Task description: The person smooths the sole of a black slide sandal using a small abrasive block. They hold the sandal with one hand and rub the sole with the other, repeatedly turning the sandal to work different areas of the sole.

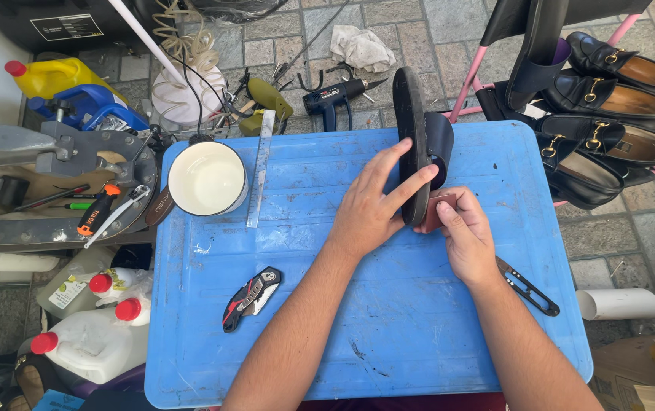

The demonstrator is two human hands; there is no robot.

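Note:
A black slide sandal (417, 125) stands on its edge on the blue table (342, 304), sole facing left, strap to the right. My left hand (371, 205) presses flat against the sole, fingers spread along it. Against the sandal's near end, my right hand (463, 232) pinches a small reddish-brown block (435, 209). Both forearms reach in from the bottom of the view.
On the table lie a white pot of glue (207, 176), a clear ruler (260, 167), a folding utility knife (251, 298) and black thread snips (529, 288). A rack of black loafers (609, 114) stands at right. Bottles, a heat gun (339, 97) and tools crowd the floor.

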